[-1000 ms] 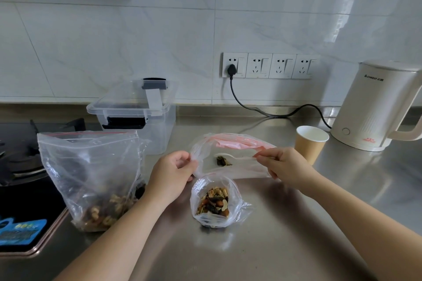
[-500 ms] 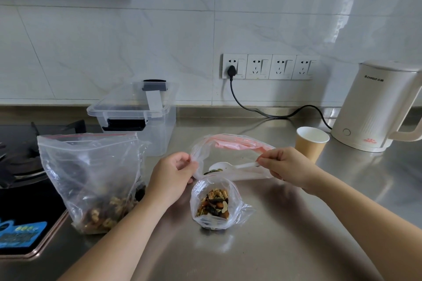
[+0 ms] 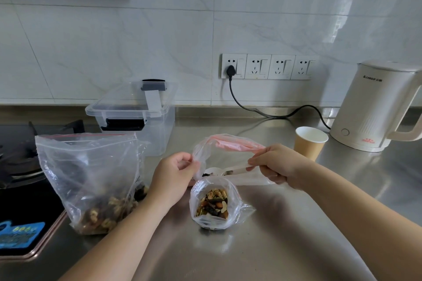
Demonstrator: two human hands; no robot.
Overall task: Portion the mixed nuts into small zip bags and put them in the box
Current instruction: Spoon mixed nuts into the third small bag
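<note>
While held, bag rim (image 3: 228,141) agape

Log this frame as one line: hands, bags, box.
left hand pinches zip bag mouth | right hand holds spoon inside it | filled small bag stands open | box lid on

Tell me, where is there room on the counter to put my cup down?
Bare steel counter lies in front of the small nut bag and right of it, below the kettle. It is crowded between the big bag and paper cup.
</note>
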